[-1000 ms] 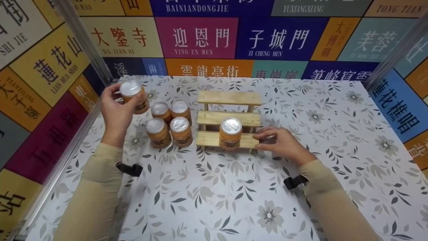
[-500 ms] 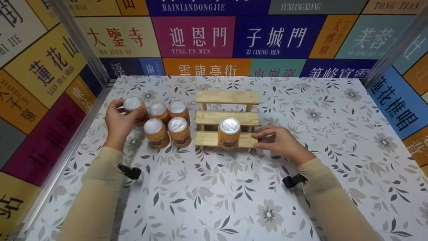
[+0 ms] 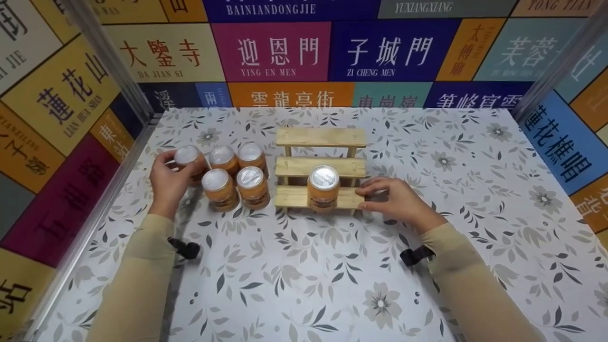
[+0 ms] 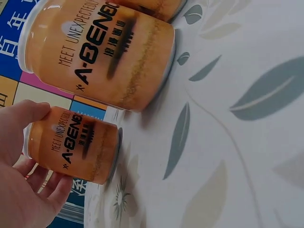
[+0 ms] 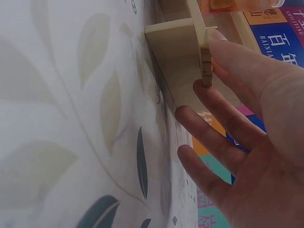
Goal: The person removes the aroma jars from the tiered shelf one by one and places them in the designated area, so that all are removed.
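Observation:
My left hand [image 3: 167, 187] grips an orange can [image 3: 186, 155] with a silver lid, thumb on the near side and fingers around the far side. In the left wrist view that can [image 4: 78, 145] stands by the tablecloth, upright as the head view has it. Right beside it several matching cans [image 3: 220, 191] stand in two rows. A three-step wooden rack [image 3: 290, 195] is right of them, with one more can [image 3: 323, 187] on its lowest step. At that step's right end, my right hand [image 3: 399, 204] pinches the board [image 5: 206, 66] between thumb and forefinger; the other fingers stretch out.
A floral cloth [image 3: 304, 275] covers the table. Panels with large Chinese lettering [image 3: 278, 52] wall in the back and both sides. The rack's upper two steps [image 3: 320, 136] rise toward the back.
My left hand has brought its can down and slightly nearer, to the left end of the back row. My right hand stays at the rack; the view has shifted slightly.

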